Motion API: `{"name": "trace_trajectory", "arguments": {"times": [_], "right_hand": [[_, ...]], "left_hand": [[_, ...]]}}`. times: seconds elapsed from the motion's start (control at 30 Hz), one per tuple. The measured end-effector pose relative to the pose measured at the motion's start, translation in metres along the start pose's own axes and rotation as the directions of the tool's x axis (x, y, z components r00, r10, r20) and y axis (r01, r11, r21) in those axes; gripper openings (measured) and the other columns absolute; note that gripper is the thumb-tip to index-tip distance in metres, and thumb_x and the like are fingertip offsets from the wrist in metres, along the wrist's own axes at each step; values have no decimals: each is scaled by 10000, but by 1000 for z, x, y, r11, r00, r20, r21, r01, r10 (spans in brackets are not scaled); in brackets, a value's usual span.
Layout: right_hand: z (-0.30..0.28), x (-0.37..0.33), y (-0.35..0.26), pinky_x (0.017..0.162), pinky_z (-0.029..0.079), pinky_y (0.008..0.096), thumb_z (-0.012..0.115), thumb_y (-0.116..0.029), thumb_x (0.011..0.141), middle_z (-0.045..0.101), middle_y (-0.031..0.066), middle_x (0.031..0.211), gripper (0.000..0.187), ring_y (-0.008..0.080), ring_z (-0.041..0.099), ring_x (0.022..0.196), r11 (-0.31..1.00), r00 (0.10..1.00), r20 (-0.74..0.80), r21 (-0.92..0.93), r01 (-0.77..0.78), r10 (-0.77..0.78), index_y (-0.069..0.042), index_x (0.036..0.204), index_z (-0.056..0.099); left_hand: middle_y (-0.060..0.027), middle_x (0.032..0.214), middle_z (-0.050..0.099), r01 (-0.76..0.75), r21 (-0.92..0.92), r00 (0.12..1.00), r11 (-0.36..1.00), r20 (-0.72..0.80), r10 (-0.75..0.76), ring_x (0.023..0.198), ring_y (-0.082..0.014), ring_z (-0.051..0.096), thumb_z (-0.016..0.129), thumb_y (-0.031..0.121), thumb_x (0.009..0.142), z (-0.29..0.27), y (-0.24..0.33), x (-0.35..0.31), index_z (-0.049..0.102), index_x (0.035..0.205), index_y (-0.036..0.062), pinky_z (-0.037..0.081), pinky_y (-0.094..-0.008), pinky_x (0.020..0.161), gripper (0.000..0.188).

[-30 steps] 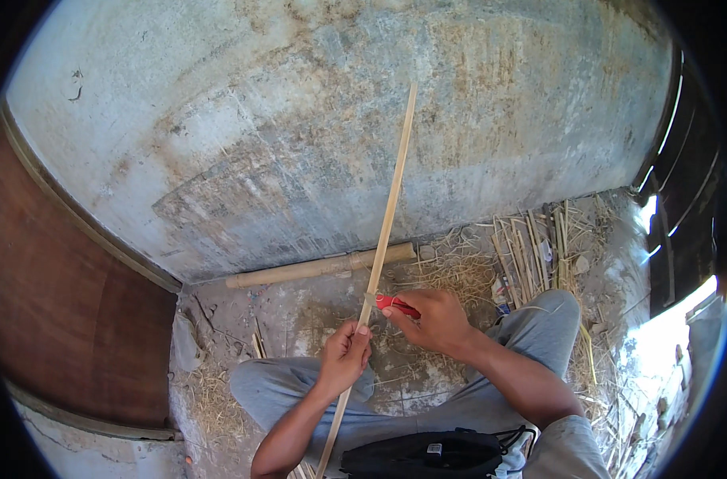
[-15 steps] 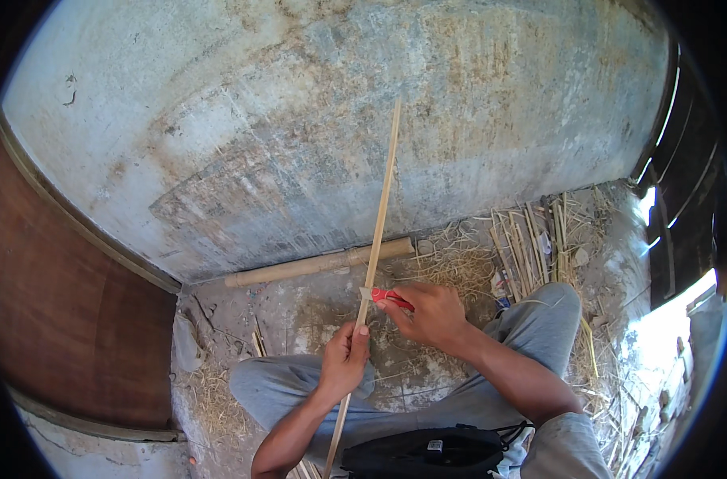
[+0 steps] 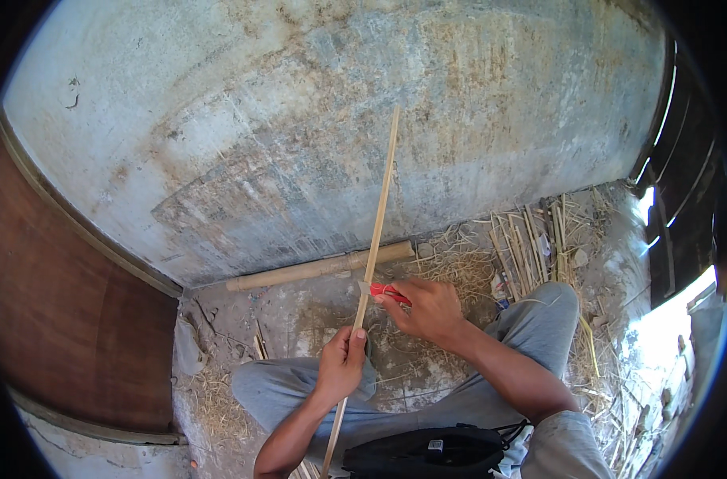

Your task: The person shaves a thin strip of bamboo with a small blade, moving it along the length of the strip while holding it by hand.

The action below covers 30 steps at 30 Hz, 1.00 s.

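I sit cross-legged on the ground facing a weathered concrete wall. My left hand [image 3: 343, 363] grips a long thin bamboo strip [image 3: 378, 223] that stands nearly upright, its top leaning against the wall. My right hand [image 3: 429, 307] holds a small red-handled knife [image 3: 387, 292] with its blade pressed against the strip just above my left hand.
A thick bamboo pole [image 3: 319, 268] lies along the foot of the wall. Several split bamboo strips [image 3: 531, 243] and straw shavings [image 3: 459, 263] lie on the ground to the right. A brown wooden panel [image 3: 52, 319] stands at the left. A black pouch [image 3: 423, 455] rests on my lap.
The strip has tilted more upright, its top shifting left along the wall. Both hands stay in nearly the same place, the knife still against the strip.
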State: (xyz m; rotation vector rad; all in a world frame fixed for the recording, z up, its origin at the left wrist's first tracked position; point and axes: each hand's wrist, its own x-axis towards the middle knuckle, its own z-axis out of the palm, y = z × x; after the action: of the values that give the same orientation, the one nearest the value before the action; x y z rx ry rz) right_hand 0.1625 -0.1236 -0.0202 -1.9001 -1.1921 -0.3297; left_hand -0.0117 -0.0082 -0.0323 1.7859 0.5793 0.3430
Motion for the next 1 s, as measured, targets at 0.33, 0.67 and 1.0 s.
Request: {"name": "trace_trajectory", "arguments": {"times": [0.33, 0.67, 1.0], "right_hand": [[0, 0, 3, 452, 500, 425, 700, -410, 861, 641, 98, 639, 327, 313, 642, 515, 999, 999, -28, -20, -30, 29, -84, 830, 708], [-3, 3, 5, 473, 499, 405, 734, -364, 843, 652, 76, 674, 282, 284, 649, 547, 997, 997, -29, -24, -71, 71, -85, 819, 701], [0, 6, 7, 480, 499, 406, 717, -379, 859, 641, 86, 650, 303, 294, 645, 546, 997, 994, -91, -41, -62, 58, -80, 811, 705]], "left_hand": [[51, 618, 453, -66, 159, 997, 985, -37, 73, 531, -30, 408, 481, 278, 1045, 0, 11, -5, 554, 899, 28, 331, -232, 470, 298], [53, 619, 448, -69, 209, 995, 975, -55, 82, 543, -25, 399, 493, 287, 1042, 1, 15, -5, 561, 911, 13, 329, -234, 475, 311], [48, 620, 451, -89, 268, 992, 959, -60, 108, 558, -30, 401, 495, 283, 1040, 2, 18, -9, 572, 944, 7, 340, -246, 491, 302]]}}
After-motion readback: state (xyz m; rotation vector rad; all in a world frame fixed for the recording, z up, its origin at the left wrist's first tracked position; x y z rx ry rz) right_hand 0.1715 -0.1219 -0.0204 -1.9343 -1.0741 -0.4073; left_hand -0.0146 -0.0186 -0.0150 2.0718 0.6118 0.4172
